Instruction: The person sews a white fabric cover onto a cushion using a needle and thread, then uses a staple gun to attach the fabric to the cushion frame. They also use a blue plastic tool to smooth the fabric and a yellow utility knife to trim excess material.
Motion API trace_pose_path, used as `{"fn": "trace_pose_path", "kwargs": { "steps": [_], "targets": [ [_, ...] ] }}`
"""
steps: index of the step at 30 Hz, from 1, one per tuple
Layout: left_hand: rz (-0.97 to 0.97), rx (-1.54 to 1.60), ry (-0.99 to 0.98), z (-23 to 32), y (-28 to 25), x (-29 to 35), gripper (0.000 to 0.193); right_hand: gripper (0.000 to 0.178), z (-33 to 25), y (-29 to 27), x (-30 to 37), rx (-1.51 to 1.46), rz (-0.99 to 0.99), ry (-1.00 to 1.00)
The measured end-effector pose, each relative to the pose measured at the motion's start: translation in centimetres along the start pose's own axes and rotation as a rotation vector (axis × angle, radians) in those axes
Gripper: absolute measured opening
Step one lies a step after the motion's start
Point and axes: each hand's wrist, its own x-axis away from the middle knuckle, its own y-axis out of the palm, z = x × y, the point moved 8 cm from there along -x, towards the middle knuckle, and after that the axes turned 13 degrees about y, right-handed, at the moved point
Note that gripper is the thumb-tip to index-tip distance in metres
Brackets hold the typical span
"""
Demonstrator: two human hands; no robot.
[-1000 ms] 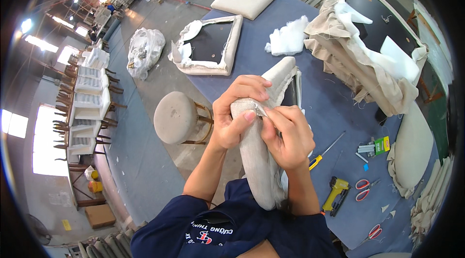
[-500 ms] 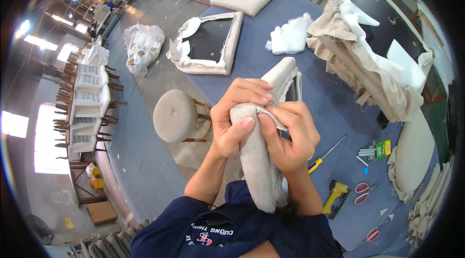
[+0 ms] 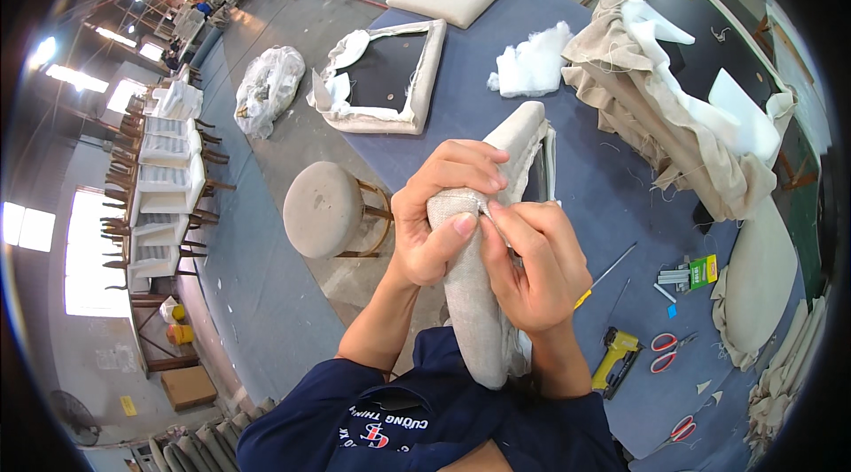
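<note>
Close to my body stands a padded seat cushion [image 3: 474,308] in beige fabric, tilted on edge with one corner toward me. My left hand [image 3: 443,206] wraps around that corner, its thumb pressing the front of the cloth. My right hand [image 3: 536,268] pinches a fold of the fabric at the same corner between thumb and fingers. Beyond the hands, the cushion's far side [image 3: 519,140] shows its open, dark underside. The fingers partly hide the fold.
On the blue table [image 3: 612,179] lie a yellow staple gun [image 3: 618,361], red-handled scissors [image 3: 665,352], a staple box [image 3: 702,271], white wadding [image 3: 530,64] and a partly covered seat frame [image 3: 417,91]. A bulky fabric-covered piece [image 3: 638,100] stands at right. A round stool [image 3: 324,210] is left.
My right hand has shifted slightly right and down, and its fingers have drawn together on the fabric fold. The loose flap at the corner shows less now. My left hand keeps its grip.
</note>
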Motion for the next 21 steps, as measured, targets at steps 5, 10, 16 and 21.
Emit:
{"fn": "trace_pose_path", "kwargs": {
  "steps": [5,10,16,21],
  "targets": [
    [0.004,0.003,0.009,0.0,-0.5,0.2,0.036,0.029,1.1,0.3,-0.2,-0.097,-0.062,0.053],
    [0.019,-0.007,0.0,0.0,-0.6,0.3,0.038,0.025,1.9,0.5,-1.3,-0.161,-0.064,0.112],
    [0.037,-0.008,-0.003,0.0,-0.7,0.3,0.04,0.02,3.2,1.0,-1.3,-0.285,-0.12,0.229],
    [0.046,-0.021,-0.022,0.0,-0.7,0.4,0.042,0.018,3.3,1.0,-2.2,-0.326,-0.175,0.264]
  ]
}}
